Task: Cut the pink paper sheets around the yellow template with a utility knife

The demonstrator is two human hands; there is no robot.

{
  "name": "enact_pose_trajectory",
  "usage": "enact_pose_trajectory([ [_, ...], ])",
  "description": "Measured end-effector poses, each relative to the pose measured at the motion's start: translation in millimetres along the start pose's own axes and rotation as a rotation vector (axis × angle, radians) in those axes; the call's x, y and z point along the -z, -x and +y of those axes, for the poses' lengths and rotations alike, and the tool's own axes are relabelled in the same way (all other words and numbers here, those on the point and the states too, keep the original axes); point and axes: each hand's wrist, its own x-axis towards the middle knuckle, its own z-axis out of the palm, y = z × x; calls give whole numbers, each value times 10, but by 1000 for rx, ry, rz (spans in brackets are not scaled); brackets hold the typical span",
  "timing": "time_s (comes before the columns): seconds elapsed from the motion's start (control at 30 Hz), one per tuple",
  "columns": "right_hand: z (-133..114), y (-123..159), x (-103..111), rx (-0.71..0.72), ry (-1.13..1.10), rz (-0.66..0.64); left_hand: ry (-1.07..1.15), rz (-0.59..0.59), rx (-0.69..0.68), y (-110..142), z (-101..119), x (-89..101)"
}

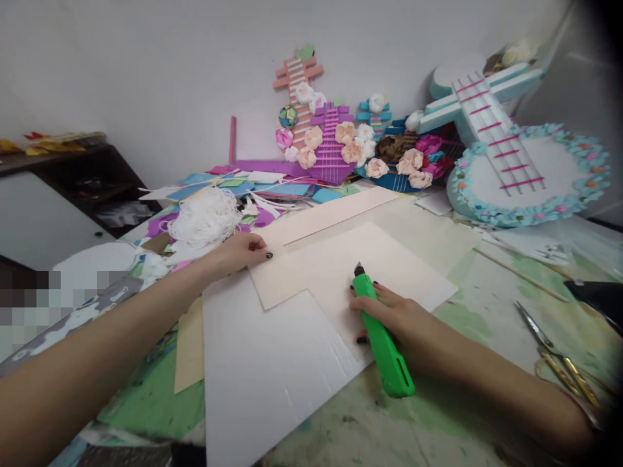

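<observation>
My left hand (246, 251), fingers curled together, is at the left corner of a cream sheet of card (316, 266), apparently pinching its edge. A rectangular notch is cut from the near side of this sheet. My right hand (389, 311) grips a green utility knife (382, 344), its short blade tilted up and pointing away from me. Some of the right fingers rest on the cream sheet. A white board (263, 363) lies partly beneath the sheet. Beyond it is a long cream strip (341, 214), close to the left hand.
White string (207, 217) is heaped among coloured scraps at the back left. Several decorated paper instruments, including a large pale-blue one (525, 168), lean along the wall. Gold-handled scissors (559, 353) and a thin stick (520, 275) lie on the right. A cabinet (53, 214) stands at left.
</observation>
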Motion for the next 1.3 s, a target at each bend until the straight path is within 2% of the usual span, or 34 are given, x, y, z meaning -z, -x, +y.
enact_pose_trajectory([
  [0.73, 57, 18, -56, 35, 8, 3, -63, 47, -109, -67, -172, 11],
  [0.93, 47, 19, -43, 27, -4, 4, -67, 106, -95, -34, -175, -21],
  [1.03, 46, 14, -46, 43, -21, 25, -83, 198, -85, 105, -197, 20],
  [1.13, 50, 13, -55, 42, -33, 26, -131, 291, -79, 414, -272, 115],
  [1.2, 57, 16, -63, 32, -40, 12, -176, 283, -58, 687, -364, 165],
  [1.3, 74, 25, -79, 17, -33, 13, -217, 205, -25, 1059, -561, 156],
])
